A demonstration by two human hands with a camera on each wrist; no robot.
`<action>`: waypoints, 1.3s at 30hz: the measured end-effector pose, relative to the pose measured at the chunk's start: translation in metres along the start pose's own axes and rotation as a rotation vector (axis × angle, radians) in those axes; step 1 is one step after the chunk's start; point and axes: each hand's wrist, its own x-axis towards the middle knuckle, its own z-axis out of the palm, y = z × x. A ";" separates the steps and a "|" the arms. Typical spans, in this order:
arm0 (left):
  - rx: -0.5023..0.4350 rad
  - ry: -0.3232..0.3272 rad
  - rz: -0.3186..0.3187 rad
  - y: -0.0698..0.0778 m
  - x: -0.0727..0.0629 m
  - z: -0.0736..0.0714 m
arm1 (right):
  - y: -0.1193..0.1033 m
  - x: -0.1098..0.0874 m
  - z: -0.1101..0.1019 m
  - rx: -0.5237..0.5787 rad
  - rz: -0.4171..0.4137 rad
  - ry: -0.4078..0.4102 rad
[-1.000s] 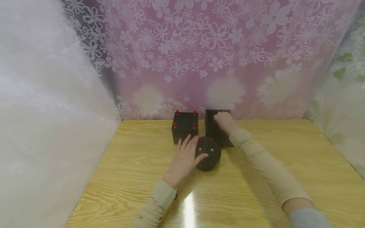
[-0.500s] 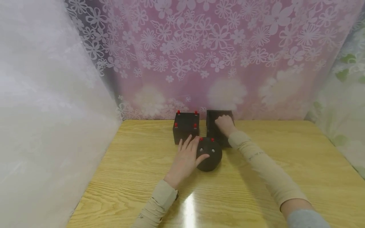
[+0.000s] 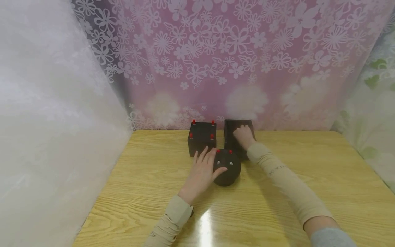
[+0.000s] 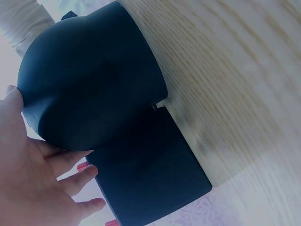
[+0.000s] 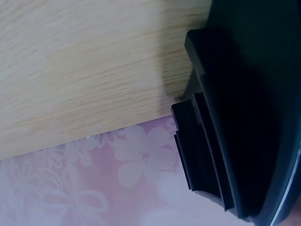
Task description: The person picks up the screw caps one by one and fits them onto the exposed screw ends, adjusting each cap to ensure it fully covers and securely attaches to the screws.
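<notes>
My left hand (image 3: 201,176) lies spread along the left side of a rounded black object (image 3: 226,173). Its thumb reaches onto the top, which has two red knobs and two silver bolts. In the left wrist view, thumb and index finger border the smooth black body (image 4: 94,80). Past the fingertips stands a black box (image 3: 202,132) with several red knobs on top. My right hand (image 3: 244,136), knuckles up and fingers curled, reaches into a black open box (image 3: 229,137) at the back. I cannot tell what it grips. The right wrist view shows black stepped ledges (image 5: 202,150).
The wood-grain table (image 3: 148,192) carries all three black objects near its far edge. A pink flowered curtain (image 3: 197,61) hangs directly behind them. Pale sheets (image 3: 55,120) close off both sides.
The head view drifts very slightly. My right hand shifts a little toward me inside the open box. The left hand keeps its place against the rounded object.
</notes>
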 end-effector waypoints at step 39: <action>-0.026 0.008 -0.003 0.001 0.001 0.000 | 0.006 -0.009 -0.007 0.270 0.002 0.117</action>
